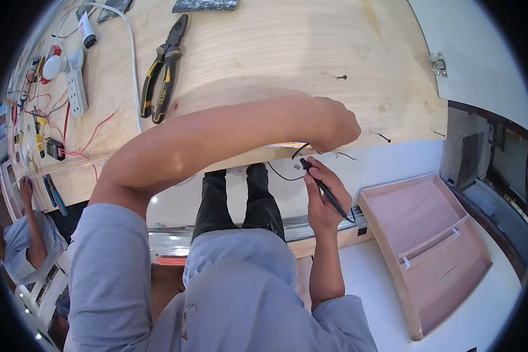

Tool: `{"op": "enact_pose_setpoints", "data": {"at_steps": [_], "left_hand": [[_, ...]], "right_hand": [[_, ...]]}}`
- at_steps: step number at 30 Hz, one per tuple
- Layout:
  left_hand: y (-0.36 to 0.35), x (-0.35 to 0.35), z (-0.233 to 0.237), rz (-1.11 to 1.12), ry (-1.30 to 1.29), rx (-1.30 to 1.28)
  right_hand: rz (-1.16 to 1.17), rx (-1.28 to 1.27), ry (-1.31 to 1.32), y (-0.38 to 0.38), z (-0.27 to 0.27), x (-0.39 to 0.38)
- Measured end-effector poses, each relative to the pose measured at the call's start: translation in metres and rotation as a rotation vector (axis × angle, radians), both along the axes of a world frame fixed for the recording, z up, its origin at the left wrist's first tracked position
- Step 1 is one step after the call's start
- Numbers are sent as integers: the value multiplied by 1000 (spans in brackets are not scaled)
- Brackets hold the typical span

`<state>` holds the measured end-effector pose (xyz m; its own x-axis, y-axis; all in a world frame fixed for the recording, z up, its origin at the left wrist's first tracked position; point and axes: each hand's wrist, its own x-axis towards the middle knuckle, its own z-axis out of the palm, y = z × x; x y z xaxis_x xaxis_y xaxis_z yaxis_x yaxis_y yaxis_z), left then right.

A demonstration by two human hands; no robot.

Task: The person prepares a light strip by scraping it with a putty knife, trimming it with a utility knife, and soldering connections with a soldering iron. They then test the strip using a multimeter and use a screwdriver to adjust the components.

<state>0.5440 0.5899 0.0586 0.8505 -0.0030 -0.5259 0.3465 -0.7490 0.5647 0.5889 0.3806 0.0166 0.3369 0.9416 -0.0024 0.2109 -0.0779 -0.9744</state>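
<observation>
My right hand (328, 196) is closed around a slim black test probe (328, 193), its tip pointing up and left towards the front edge of the wooden board (264, 64). From the probe's back end a thin black cable curls away. Across the board's front edge reaches my left arm. My left hand (337, 126) is curled there, its back towards me and its fingertips hidden, so what it holds cannot be made out. A short black wire (300, 150) bends beside it, close to the probe tip. Under my left forearm, a lit strip (290, 145) shows partly.
Black-and-yellow pliers (164, 70) lie on the board, near a white cable (134, 58). Further left are a power strip (76, 82), a bulb (53, 67) and red wires. Nails (341, 77) stick up at right. A shallow wooden tray (434, 252) lies right; another person (32, 237) is at far left.
</observation>
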Motion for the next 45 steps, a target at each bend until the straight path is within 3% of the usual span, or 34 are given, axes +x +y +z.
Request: {"op": "enact_pose_setpoints", "data": {"at_steps": [5,8,12,20,34,37,40,43,45], "left_hand": [[-5,1,3,-16,19,36],[-8,-1,0,-2,-4,24],[-3,2,6,-35,32,5],[0,5,2,35,139,-114],[-4,15,-7,47,81,-3],[1,10,4,38,105,-88],[3,4,-1,72,94,-87],[8,-48,6,365,-94,-230],[-1,-87,-12,429,-225,-69]], "right_hand": [[74,56,-271,8,25,-2],[-23,143,-356,9,38,0],[40,45,-128,11,24,-7],[70,-19,-318,31,10,-13],[67,-37,-86,25,5,-10],[87,-66,-118,26,8,-10],[110,-82,-181,28,13,-11],[122,-92,-198,30,16,-12],[123,-95,-193,30,15,-11]]}}
